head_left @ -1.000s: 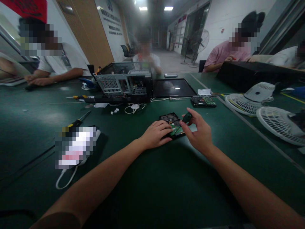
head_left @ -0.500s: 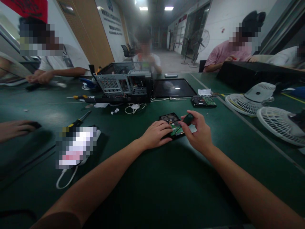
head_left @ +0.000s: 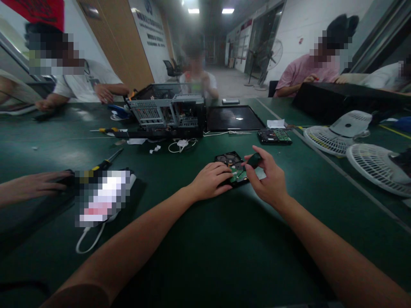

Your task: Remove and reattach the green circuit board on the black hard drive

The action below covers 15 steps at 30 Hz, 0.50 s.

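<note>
A hard drive (head_left: 236, 156) lies on the green table, its green circuit board facing up. My left hand (head_left: 211, 180) grips its left edge, with the fingers over the top and the thumb along the near side. In my right hand (head_left: 269, 176) is a screwdriver (head_left: 254, 160) with a dark handle, held between thumb and fingers. The thin shaft slants down to the left onto the circuit board; the exact spot its tip touches is too small to make out. Part of the drive is hidden under my left fingers.
An opened computer case (head_left: 167, 112) and a flat black panel (head_left: 236, 118) lie ahead. Another hard drive (head_left: 275, 137) sits beyond my right hand, near white fan parts (head_left: 335, 132). Left are a phone (head_left: 104, 199), a yellow-black screwdriver (head_left: 105, 164) and a co-worker's hand (head_left: 38, 184).
My hands, the hard drive and the screwdriver stay nearly in place. At left, the co-worker's hand has moved right toward the phone with a dark object; another person's hand has risen.
</note>
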{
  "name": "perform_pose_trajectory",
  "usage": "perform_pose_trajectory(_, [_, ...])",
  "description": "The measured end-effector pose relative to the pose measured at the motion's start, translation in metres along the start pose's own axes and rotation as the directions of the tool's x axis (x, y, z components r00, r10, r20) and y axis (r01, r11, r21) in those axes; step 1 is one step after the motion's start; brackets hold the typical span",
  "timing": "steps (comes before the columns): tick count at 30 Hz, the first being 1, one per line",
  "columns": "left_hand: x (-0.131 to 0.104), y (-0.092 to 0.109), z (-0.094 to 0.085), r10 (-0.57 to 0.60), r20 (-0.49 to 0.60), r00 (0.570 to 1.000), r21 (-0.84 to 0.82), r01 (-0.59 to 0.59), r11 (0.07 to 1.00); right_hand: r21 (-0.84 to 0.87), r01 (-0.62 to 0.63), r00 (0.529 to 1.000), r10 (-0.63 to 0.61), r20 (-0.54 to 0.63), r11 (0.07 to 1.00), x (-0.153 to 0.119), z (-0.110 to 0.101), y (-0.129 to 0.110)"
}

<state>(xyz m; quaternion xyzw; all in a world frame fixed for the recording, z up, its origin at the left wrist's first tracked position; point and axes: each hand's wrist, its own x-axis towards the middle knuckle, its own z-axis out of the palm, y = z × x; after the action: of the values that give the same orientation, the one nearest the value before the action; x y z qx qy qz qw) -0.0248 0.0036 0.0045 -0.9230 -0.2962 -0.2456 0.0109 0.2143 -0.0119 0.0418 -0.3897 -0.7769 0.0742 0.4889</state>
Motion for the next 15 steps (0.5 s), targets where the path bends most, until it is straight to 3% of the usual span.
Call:
perform_pose_trajectory(6, [0.0000, -0.0002, 0.0004, 0.005, -0.004, 1.000, 0.006, -0.005, 1.000, -0.062, -0.003, 0.999, 0.000, -0.052, 0.998, -0.0005, 0.0026, 0.0024])
perform_pose_trajectory(15, [0.0002, -0.0003, -0.0003, 0.005, 0.009, 1.000, 0.009, -0.005, 1.000, 0.053, 0.029, 0.999, -0.031, 0.033, 0.998, -0.0002, -0.0004, 0.0040])
